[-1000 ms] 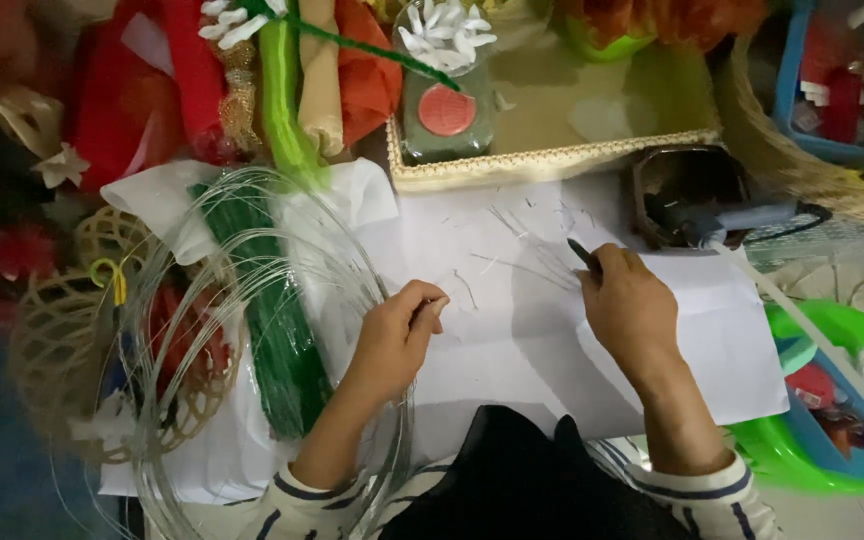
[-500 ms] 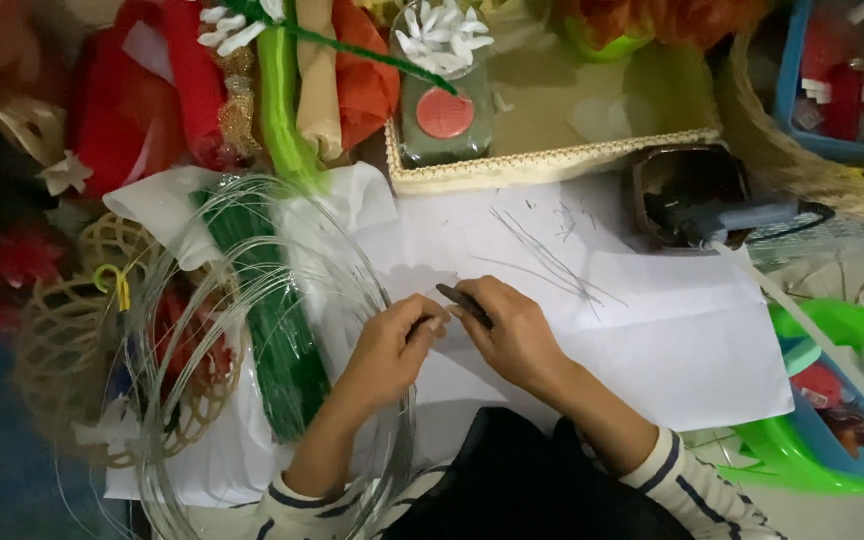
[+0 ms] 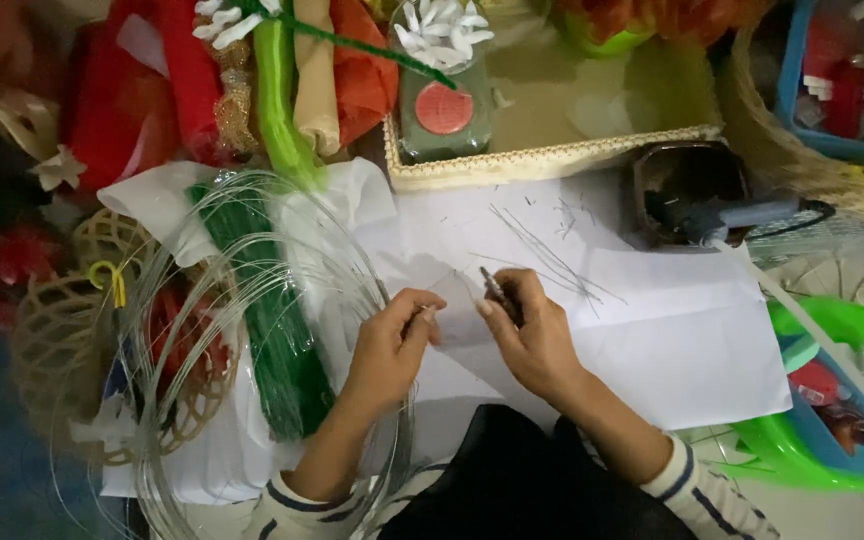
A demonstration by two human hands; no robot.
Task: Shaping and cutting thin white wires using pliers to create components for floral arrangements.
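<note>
My left hand (image 3: 389, 345) pinches one end of a thin silver wire (image 3: 452, 300) over the middle of the white paper sheet (image 3: 672, 340). My right hand (image 3: 532, 335) is closed around small dark pliers (image 3: 497, 290), touching that wire. A coil of silver wire (image 3: 252, 330) lies at the sheet's left edge.

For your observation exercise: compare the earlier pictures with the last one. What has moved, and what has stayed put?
The right hand, holding a small dark tool, swung left from the open paper to meet the left hand, which keeps its grip on a thin wire. A few cut wire pieces now lie on the white paper. The wire coil and green stems stayed.
</note>
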